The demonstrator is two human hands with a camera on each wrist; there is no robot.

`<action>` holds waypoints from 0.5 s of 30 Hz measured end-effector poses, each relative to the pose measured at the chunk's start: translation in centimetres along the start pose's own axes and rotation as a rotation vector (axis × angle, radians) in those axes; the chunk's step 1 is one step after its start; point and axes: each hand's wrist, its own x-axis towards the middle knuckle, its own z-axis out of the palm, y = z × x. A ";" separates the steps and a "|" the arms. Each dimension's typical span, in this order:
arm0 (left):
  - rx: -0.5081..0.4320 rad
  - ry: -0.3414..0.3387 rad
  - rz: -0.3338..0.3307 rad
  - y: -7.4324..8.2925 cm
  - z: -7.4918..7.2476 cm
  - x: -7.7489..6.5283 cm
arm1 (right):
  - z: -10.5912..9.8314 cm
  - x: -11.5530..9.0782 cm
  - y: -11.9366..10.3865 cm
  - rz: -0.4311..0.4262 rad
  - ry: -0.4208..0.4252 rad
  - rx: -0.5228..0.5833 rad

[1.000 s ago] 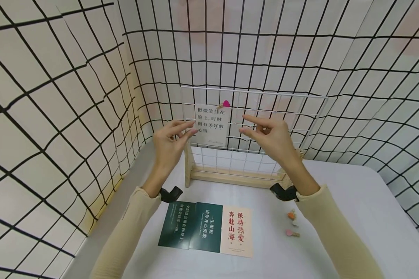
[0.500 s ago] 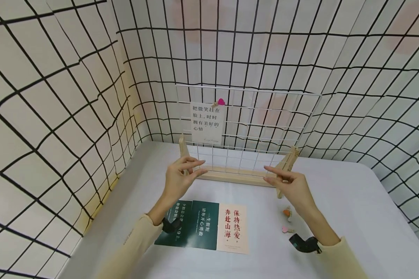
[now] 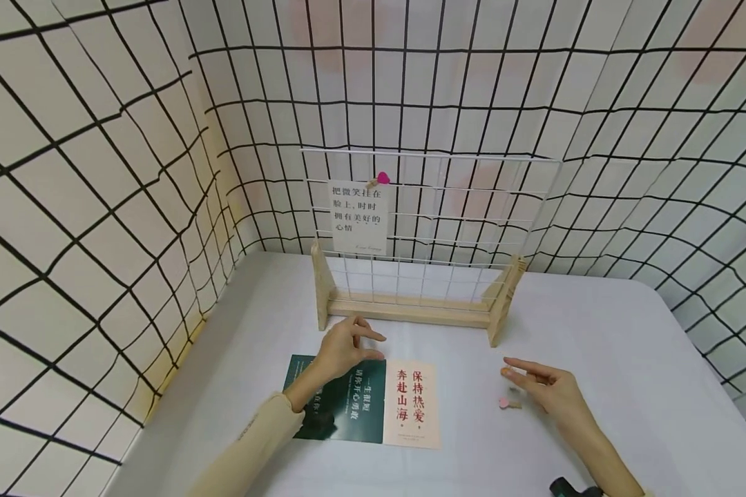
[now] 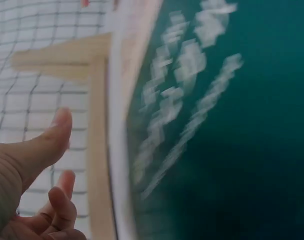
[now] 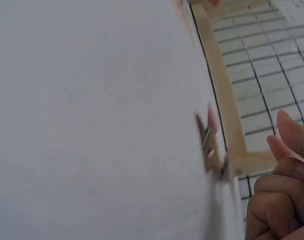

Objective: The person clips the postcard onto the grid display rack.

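Observation:
In the head view my left hand [image 3: 344,350] is over two dark green cards [image 3: 368,404], thumb and index finger apart with nothing between them. A cream card with red characters [image 3: 421,421] lies just right of them. My right hand [image 3: 553,392] reaches down at the right, its fingertips right at a small orange clip [image 3: 505,371]. Thumb and index finger are slightly apart there. Just below lies a pink-topped wooden clothespin [image 3: 507,403], also plain in the right wrist view. A white card [image 3: 358,231] hangs from a white wire grid [image 3: 435,228] by a magenta-heart clothespin [image 3: 379,179].
The grid stands in a wooden base [image 3: 410,312] at the back of the white table [image 3: 622,345]. Black netting [image 3: 472,103] over white fabric walls in the back and the left [image 3: 87,228].
Both hands have come down and away from the hanging card. The left now hovers over the green cards; the right has moved right and down to the small clips. The head view has shifted slightly.

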 end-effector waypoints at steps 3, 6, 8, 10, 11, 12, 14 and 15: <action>0.044 -0.065 0.016 -0.1 1.0 0.2 | -0.5 0.1 1.1 0.025 0.033 0.008; 0.071 -0.111 0.005 -0.1 1.6 0.3 | -0.8 0.4 2.0 0.043 0.057 0.035; 0.086 -0.123 0.002 -0.2 1.8 0.4 | -1.0 0.5 2.3 0.061 0.072 0.042; 0.104 -0.128 0.001 -0.3 1.9 0.4 | -1.0 0.6 2.6 0.069 0.074 0.026; 0.111 -0.129 0.002 -0.3 1.9 0.5 | -1.1 0.7 2.6 0.073 0.075 0.010; 0.116 -0.130 0.006 -0.4 1.9 0.5 | -1.1 0.7 2.7 0.073 0.075 -0.002; 0.122 -0.141 0.004 -0.4 1.9 0.6 | -1.1 0.7 2.8 0.072 0.079 -0.029; 0.120 -0.146 0.003 -0.4 1.9 0.6 | -1.1 0.7 2.9 0.071 0.085 -0.034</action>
